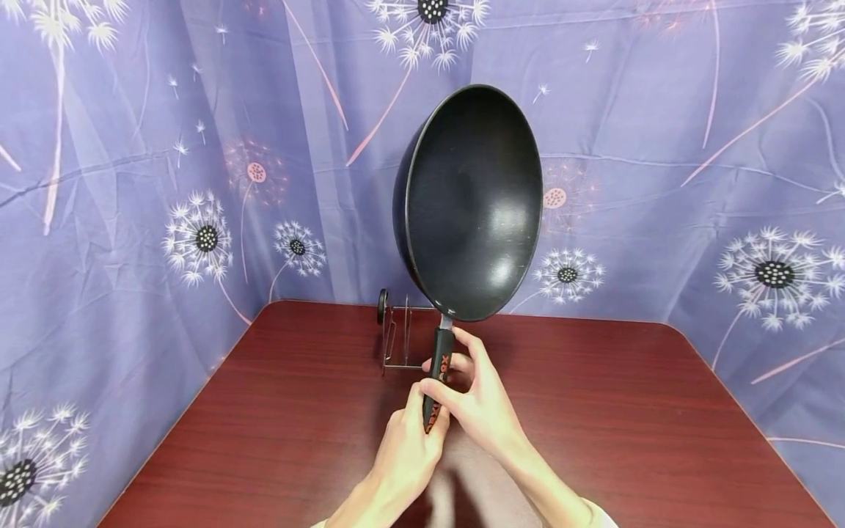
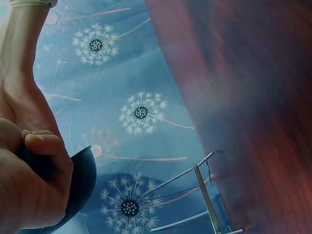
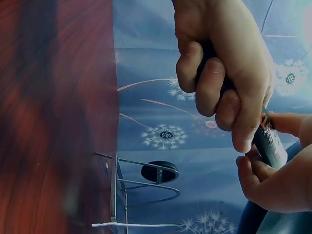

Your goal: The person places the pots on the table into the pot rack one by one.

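A black wok (image 1: 472,205) is held up over the table, its dark inside facing me and its bowl end upward. My left hand (image 1: 405,451) grips the lower end of its black handle (image 1: 441,356), which carries orange lettering. Higher on the handle, my right hand (image 1: 485,400) holds it between thumb and fingers. The right wrist view shows the left hand's fingers (image 3: 212,87) curled round the handle, with the right hand (image 3: 287,180) beside it. In the left wrist view, the left hand (image 2: 34,180) covers most of the wok (image 2: 83,185).
Behind the handle, a metal wire rack (image 1: 407,337) with a black round piece (image 1: 382,306) stands on the reddish-brown table (image 1: 627,418), partly hidden by the wok and right hand. A blue-purple dandelion-print curtain (image 1: 634,220) surrounds the table's back and sides.
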`<state>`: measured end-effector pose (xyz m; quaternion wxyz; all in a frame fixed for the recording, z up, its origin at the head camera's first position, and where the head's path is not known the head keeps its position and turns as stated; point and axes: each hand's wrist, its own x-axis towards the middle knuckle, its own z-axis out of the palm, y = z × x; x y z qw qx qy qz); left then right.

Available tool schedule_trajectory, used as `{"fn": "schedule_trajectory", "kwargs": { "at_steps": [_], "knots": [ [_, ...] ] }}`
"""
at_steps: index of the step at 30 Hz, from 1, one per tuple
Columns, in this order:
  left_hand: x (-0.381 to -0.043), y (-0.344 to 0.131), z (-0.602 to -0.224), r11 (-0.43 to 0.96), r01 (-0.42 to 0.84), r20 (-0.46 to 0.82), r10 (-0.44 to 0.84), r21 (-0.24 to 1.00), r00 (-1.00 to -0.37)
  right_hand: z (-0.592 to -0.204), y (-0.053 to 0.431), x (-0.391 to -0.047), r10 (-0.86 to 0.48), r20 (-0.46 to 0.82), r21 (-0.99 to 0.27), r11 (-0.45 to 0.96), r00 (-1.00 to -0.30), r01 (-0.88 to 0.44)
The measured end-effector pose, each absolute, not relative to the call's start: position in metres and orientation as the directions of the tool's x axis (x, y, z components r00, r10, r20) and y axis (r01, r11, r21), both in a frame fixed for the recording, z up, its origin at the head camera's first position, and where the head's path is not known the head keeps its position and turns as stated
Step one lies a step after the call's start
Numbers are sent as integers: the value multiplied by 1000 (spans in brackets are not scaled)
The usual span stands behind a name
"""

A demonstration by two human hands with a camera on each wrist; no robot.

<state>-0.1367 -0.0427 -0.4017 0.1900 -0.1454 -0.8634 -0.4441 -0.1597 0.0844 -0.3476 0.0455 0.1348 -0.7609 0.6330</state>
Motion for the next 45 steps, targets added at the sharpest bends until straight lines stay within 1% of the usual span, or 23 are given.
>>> {"fn": "schedule_trajectory", "kwargs": {
  "at_steps": [6, 14, 18, 24, 36, 45],
  "knots": [
    [-135, -49, -406, 609, 408, 476, 58, 680, -878, -352, 77, -161, -181, 251, -949, 150, -951, -279],
    [-133, -54, -409, 667, 408, 546, 3, 623, -838, -353, 67, -165, -227, 283, -941, 121, -932, -315],
    [-131, -57, -409, 691, 390, 551, -15, 609, -834, -354, 64, -166, -245, 294, -938, 114, -924, -329],
    [-131, -62, -409, 713, 361, 537, -25, 600, -844, -356, 59, -168, -258, 303, -937, 95, -917, -337],
    [-130, -67, -417, 768, 361, 610, -47, 528, -791, -362, 52, -172, -312, 329, -933, 39, -891, -358],
    [-128, -69, -420, 785, 360, 624, -43, 505, -780, -373, 50, -180, -370, 366, -925, -45, -854, -377]
  ]
}}
